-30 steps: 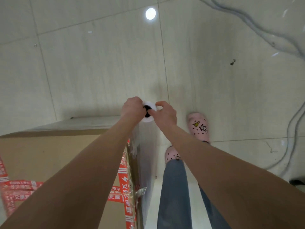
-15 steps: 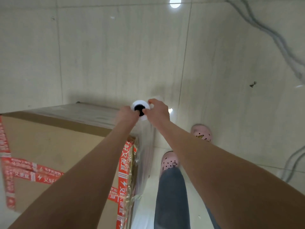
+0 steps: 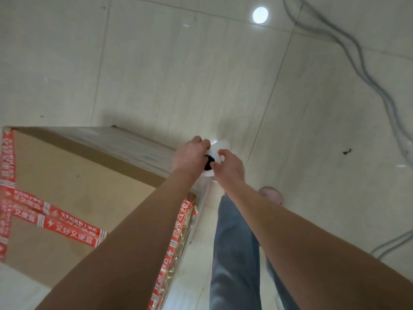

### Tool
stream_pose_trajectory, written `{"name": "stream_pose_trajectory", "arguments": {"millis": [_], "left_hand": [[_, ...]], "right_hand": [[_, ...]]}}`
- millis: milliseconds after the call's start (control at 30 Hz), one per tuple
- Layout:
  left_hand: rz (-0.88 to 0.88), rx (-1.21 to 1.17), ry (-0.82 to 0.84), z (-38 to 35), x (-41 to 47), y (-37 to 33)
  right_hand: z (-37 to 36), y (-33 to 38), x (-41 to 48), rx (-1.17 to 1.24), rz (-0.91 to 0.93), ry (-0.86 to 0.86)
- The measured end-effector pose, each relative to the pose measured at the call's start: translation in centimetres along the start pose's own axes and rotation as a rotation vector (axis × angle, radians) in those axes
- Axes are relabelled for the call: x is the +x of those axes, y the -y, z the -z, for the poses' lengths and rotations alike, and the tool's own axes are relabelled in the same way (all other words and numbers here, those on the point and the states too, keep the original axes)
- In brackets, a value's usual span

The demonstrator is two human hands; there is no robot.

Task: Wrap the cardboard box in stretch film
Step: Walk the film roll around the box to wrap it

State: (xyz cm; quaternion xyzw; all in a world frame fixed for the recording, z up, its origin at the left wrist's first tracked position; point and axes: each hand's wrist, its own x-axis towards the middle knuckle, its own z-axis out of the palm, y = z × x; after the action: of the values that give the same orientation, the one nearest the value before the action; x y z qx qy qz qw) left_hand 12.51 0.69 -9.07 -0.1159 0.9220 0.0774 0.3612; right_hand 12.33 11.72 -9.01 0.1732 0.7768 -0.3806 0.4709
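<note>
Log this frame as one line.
left hand: gripping white stretch film roll | right hand: gripping roll | film: at corner of brown cardboard box with red tape

red tape on cardboard box, white "又好又便宜"

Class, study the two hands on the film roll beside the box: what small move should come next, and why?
Probably carry the stretch film roll on around the cardboard box corner: the left hand and right hand grip its top end, and film already sheets the near side.
</note>
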Motion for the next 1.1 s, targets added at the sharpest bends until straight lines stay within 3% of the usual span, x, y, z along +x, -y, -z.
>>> {"name": "stream_pose_trajectory", "arguments": {"millis": [167,300,400,500,667,767,900,1100], "left_hand": [[0.047,-0.103,-0.039,0.9,0.8,0.8],[0.432,-0.483,-0.086,1.1,1.4,2.1],[0.624,-0.766,0.001,0.6,1.8,2.7],[0.578,-0.772,0.066,1.0,2.1,3.0],[0.201,-0.350,-0.010,2.8,3.9,3.4],[0.120,-0.204,-0.020,3.6,4.9,3.4],[0.188,-0.279,-0.049,4.3,5.9,4.8],[0.586,-0.717,-0.074,5.0,6.6,8.3]], "right_hand": [[-0.1,1.7,1.2,-0.091,0.001,-0.035],[-0.5,4.1,2.2,-0.147,0.068,-0.147],[-1.0,5.5,3.0,-0.113,0.017,-0.116],[-1.2,6.3,3.7,-0.081,-0.012,-0.097],[-1.3,7.1,4.3,-0.153,0.015,-0.072],[-1.7,7.6,4.6,-0.210,0.073,-0.071],[-1.4,9.3,5.2,-0.294,0.131,-0.074],[-2.2,12.8,6.7,-0.163,0.122,-0.030]]}}
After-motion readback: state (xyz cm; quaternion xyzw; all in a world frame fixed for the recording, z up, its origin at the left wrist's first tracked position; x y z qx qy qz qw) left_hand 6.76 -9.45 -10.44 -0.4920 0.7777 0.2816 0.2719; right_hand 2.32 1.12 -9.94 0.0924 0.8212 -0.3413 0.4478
